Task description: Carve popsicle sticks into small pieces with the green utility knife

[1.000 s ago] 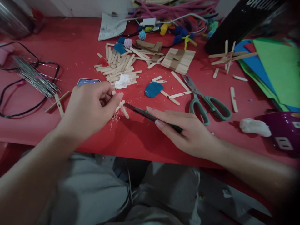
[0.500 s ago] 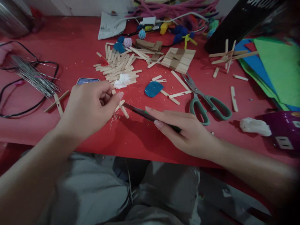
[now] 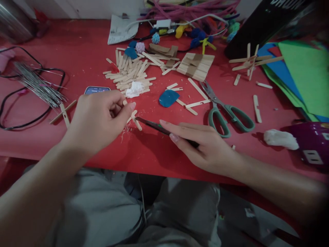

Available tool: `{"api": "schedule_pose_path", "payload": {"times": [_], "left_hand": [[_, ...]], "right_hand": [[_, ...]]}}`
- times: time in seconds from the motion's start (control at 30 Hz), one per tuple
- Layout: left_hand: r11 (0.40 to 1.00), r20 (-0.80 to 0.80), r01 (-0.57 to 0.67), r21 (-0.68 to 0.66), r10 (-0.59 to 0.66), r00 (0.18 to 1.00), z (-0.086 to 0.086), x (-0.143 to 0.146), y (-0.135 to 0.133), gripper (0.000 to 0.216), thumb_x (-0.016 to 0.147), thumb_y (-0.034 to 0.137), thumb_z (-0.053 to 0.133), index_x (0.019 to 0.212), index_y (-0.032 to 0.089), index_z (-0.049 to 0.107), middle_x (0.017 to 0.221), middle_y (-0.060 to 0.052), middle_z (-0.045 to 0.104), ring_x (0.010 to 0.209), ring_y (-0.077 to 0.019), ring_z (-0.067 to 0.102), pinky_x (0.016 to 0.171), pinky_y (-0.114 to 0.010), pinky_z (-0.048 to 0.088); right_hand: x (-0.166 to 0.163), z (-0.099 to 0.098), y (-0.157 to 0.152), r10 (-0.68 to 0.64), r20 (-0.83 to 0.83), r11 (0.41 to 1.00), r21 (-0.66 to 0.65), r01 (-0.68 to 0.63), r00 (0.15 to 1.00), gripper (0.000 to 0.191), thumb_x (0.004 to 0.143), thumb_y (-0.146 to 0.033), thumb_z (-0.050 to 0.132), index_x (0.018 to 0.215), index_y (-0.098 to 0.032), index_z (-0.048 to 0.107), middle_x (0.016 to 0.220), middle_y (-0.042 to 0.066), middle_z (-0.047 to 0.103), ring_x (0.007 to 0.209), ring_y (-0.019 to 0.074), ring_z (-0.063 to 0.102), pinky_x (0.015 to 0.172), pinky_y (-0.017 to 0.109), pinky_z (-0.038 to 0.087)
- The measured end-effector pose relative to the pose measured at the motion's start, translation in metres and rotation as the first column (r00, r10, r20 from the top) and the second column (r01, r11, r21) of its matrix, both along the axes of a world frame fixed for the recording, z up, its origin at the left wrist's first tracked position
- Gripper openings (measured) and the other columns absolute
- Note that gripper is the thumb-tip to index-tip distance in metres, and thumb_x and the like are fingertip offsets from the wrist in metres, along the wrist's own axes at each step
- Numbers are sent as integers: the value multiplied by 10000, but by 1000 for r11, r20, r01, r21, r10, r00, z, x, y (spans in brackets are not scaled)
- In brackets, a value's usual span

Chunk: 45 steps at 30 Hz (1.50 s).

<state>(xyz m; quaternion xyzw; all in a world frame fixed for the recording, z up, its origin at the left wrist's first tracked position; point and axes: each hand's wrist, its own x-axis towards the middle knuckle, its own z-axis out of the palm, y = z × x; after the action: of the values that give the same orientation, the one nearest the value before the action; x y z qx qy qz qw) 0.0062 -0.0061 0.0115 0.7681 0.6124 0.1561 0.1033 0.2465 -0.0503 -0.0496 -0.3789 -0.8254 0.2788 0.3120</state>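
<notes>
My left hand [image 3: 96, 118] pinches a small cross of wooden sticks [image 3: 134, 120] between thumb and fingers, holding it just above the red table [image 3: 77, 48]. My right hand [image 3: 203, 144] grips a dark knife [image 3: 151, 125] with a green handle, forefinger laid along its back. The blade tip points left and touches the stick cross. Fine wood shavings [image 3: 125, 129] lie on the table beneath the cross.
A pile of loose sticks [image 3: 130, 70], a white clay lump [image 3: 134, 89], a phone [image 3: 97, 90], a blue clay blob [image 3: 168, 98] and green-handled scissors [image 3: 223, 111] lie behind. A wire bundle [image 3: 38, 87] is left; coloured paper sheets [image 3: 300, 72] and a purple object [image 3: 312, 142] right.
The knife blade has shifted slightly against the stick cross. Both hands stay almost where they were.
</notes>
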Motion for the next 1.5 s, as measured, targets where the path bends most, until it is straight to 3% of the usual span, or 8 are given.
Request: {"api": "schedule_pose_path", "payload": {"times": [0.23, 0.43, 0.73, 1.1, 1.5], "left_hand": [[999, -31, 13, 41, -12, 999, -1, -2, 1, 309, 849, 348, 542, 596, 194, 454, 523, 42, 467, 515, -85, 385, 570, -257, 293], [998, -27, -21, -61, 19, 999, -1, -3, 5, 300, 847, 352, 532, 597, 192, 492, 517, 31, 481, 517, -100, 385, 578, -267, 281], [997, 31, 26, -70, -24, 999, -1, -7, 8, 214, 840, 335, 534, 677, 198, 553, 493, 51, 446, 512, -103, 366, 571, -265, 271], [999, -15, 25, -21, -26, 1000, -2, -4, 6, 270, 843, 343, 517, 617, 195, 499, 521, 45, 435, 529, -98, 370, 568, -266, 283], [1000, -29, 20, -11, -20, 999, -3, -1, 6, 327, 852, 372, 520, 588, 199, 437, 509, 43, 421, 512, -97, 351, 560, -275, 272]], "right_hand": [[0, 4, -1, -23, 10, 1000, 13, 22, 1000, 434, 973, -181, 476, 1398, -178, 562, 777, 26, 662, 641, 122, 596, 608, 238, 511], [1, 7, -2, -59, -7, 997, 57, 59, 998, 437, 970, -179, 480, 1397, -196, 570, 794, 37, 686, 687, 140, 625, 658, 254, 527], [0, 2, -1, -16, 7, 1000, 4, 16, 1000, 441, 986, -200, 450, 1416, -177, 547, 748, 18, 614, 632, 122, 555, 607, 241, 491], [-2, 3, -2, 1, 14, 999, 40, -1, 1000, 446, 972, -142, 468, 1410, -104, 536, 730, 2, 534, 608, 104, 505, 592, 209, 479], [-3, 3, -2, 0, 33, 999, 34, -1, 999, 443, 984, -153, 455, 1421, -117, 518, 784, 24, 594, 643, 104, 555, 628, 210, 504]]}}
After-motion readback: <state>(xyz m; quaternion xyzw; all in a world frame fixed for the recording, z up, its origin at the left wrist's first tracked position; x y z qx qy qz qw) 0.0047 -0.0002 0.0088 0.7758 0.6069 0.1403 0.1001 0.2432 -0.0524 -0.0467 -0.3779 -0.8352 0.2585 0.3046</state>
